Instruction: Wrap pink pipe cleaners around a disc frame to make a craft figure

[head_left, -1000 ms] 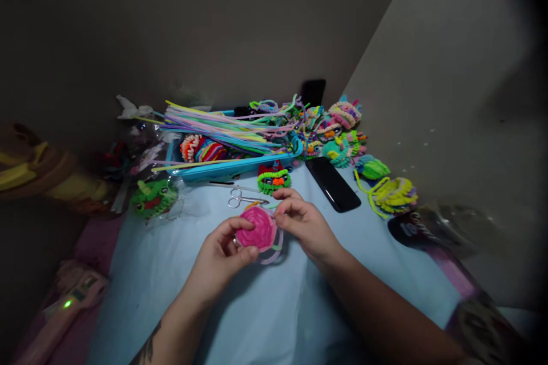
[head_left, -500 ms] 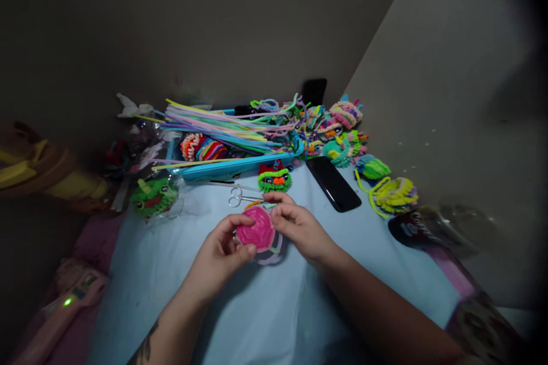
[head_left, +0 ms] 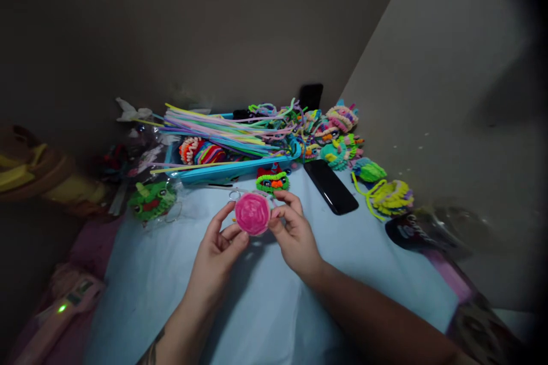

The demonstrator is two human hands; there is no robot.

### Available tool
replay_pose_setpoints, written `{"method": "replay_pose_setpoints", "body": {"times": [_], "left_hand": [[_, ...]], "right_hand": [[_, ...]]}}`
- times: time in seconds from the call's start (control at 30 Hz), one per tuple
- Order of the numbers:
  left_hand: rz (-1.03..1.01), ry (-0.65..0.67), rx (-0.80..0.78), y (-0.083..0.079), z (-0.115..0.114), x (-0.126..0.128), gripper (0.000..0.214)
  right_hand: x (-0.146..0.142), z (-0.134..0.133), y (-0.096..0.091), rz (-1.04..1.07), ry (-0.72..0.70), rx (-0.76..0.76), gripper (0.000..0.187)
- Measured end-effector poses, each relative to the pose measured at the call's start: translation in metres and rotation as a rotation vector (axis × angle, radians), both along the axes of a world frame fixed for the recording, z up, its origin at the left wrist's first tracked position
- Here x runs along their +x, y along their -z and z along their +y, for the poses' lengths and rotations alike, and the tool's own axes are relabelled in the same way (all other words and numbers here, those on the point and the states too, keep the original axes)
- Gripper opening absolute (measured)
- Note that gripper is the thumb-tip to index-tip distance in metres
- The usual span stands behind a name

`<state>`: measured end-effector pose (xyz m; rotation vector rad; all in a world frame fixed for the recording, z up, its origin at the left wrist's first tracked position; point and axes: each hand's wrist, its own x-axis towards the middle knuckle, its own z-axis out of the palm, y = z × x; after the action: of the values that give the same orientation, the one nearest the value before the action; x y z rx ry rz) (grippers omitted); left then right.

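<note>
Between my hands is a round pink pipe-cleaner coil (head_left: 252, 214), its flat face turned up toward me. My left hand (head_left: 220, 242) grips its left edge between thumb and fingertips. At the right edge, my right hand (head_left: 295, 234) is closed, thumb against the bent fingers, on the coil's rim. A pale pipe-cleaner end shows by the right fingertips; the rest of it is hidden behind the disc. Small scissors (head_left: 234, 195) lie just beyond, mostly covered by the coil. Behind them sits a green and red pipe-cleaner figure (head_left: 273, 181) with eyes and an orange beak.
A blue tray (head_left: 240, 170) holds many loose pipe cleaners (head_left: 214, 125). A black phone (head_left: 331, 187) lies to its right, beside yellow and green pieces (head_left: 389, 197). A bagged green figure (head_left: 153, 201) lies left. A bottle (head_left: 422, 231) is on the right, a pink device (head_left: 68, 308) lower left.
Both hands have lifted the pink coil slightly up and away from me. Its face is now rounder to view, and the pale loop that hung below it is out of sight.
</note>
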<state>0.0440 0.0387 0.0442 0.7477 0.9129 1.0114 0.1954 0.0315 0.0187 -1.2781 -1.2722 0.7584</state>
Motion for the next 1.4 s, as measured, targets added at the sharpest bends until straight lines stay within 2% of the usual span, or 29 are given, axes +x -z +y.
{"method": "replay_pose_setpoints", "body": {"times": [0.27, 0.4, 0.6, 0.8, 0.9, 1.13, 1.4], "left_hand": [[-0.031, -0.074, -0.025, 0.001, 0.0, 0.0, 0.069], [-0.028, -0.072, -0.039, 0.002, -0.002, 0.001, 0.069], [-0.077, -0.041, -0.071, 0.002, -0.003, 0.004, 0.068], [-0.148, -0.037, -0.15, 0.001, -0.005, 0.005, 0.066], [-0.177, -0.048, -0.17, 0.001, -0.005, 0.005, 0.064], [-0.208, -0.059, -0.188, 0.002, -0.004, 0.005, 0.062], [-0.218, -0.044, -0.18, 0.003, -0.004, 0.003, 0.059]], "right_hand": [[-0.002, -0.003, -0.004, -0.092, -0.091, 0.015, 0.018], [-0.004, -0.001, 0.0, -0.075, -0.054, 0.052, 0.016], [-0.004, -0.001, 0.007, -0.076, 0.113, 0.228, 0.02], [-0.002, -0.003, -0.006, -0.351, 0.194, 0.472, 0.007], [0.0, -0.003, -0.011, -0.445, 0.192, 0.533, 0.008], [0.002, -0.002, -0.016, -0.545, 0.165, 0.569, 0.012], [0.003, -0.005, -0.013, -0.619, 0.115, 0.523, 0.016]]}}
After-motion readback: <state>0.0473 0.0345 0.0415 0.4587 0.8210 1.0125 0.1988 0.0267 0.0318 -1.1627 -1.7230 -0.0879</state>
